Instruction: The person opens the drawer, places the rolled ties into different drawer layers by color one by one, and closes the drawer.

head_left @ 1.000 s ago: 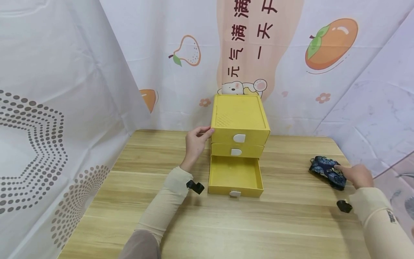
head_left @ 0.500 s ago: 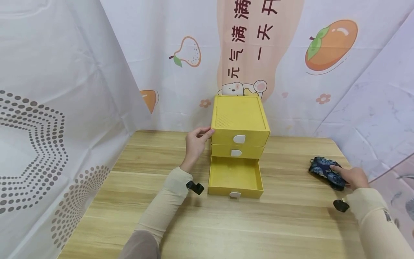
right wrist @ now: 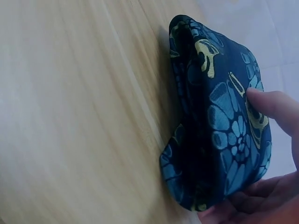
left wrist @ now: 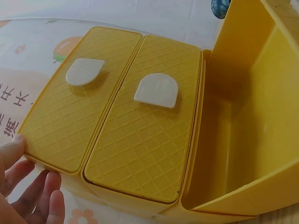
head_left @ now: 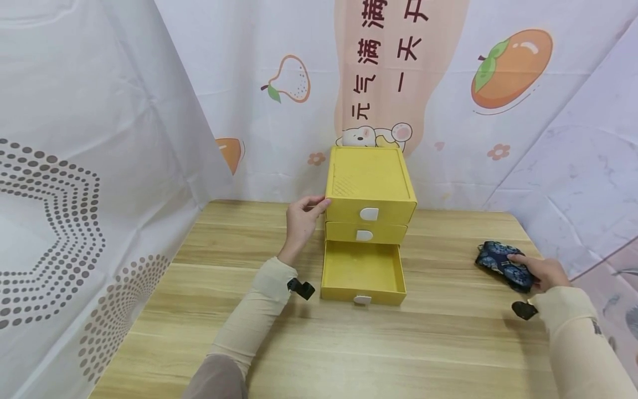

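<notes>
A yellow drawer cabinet (head_left: 371, 174) stands at the back middle of the table. Its two upper drawers are closed; the bottom drawer (head_left: 363, 269) is pulled out, with nothing seen inside. My left hand (head_left: 301, 224) grips the cabinet's left front edge, the thumb at the front corner and the bent fingers against the side, as the left wrist view shows. On the right lies a dark blue floral fabric pouch (right wrist: 233, 121), folded and soft. My right hand (head_left: 545, 272) pinches it, thumb on its upper face and fingers underneath, partly hidden. The pouch still touches the wooden table.
White drawer pulls (head_left: 364, 235) stick out from the drawer fronts. The wooden table (head_left: 399, 354) reaches forward from the cabinet. A printed curtain (head_left: 279, 127) hangs right behind it, and more curtain (head_left: 588, 183) borders the right side near the pouch.
My right hand has shifted slightly left, its thumb further onto the pouch. The pouch has barely moved. My left hand and the cabinet stay in place.
</notes>
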The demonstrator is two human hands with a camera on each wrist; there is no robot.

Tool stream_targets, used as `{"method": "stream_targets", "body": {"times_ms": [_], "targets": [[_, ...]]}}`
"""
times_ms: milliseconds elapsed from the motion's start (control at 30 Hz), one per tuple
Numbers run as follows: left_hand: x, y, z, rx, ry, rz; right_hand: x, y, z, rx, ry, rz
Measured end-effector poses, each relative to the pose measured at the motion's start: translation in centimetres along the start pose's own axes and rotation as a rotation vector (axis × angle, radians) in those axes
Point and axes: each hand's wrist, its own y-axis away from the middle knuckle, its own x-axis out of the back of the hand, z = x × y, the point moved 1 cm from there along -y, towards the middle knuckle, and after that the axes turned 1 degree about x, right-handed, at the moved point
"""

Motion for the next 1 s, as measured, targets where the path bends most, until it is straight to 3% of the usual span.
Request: {"method": "stream_targets", "body": {"times_ms": [267, 1000], "targets": [[0.02, 0.04, 0.08, 0.000, -0.009, -0.002, 0.09, -0.15, -0.26, -0.039, -0.074, -0.012], [0.03, -0.05, -0.10, -0.019, 0.000, 0.004, -0.50, -0.46, -0.93, -0.053, -0.144, -0.025]]}}
